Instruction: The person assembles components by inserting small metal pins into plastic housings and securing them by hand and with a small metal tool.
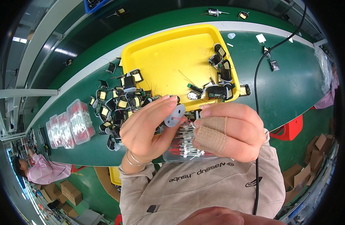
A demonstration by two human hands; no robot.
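My left hand pinches a small light-grey plastic piece with dark holes between thumb and fingers. Thin red wires run from this piece toward my right hand. The right fingers are closed around the wire ends, and tan bandage wraps two of them; the exact grip is partly hidden. Just below both hands, a transparent box holds many red and white wire leads. A pile of small black parts with yellow pads lies to the left of the hands.
Beyond my hands stands a yellow tray with several black assemblies along its right side. Transparent boxes of wires line the left of the green table. A black cable crosses on the right. Cardboard boxes and a red stool stand beyond.
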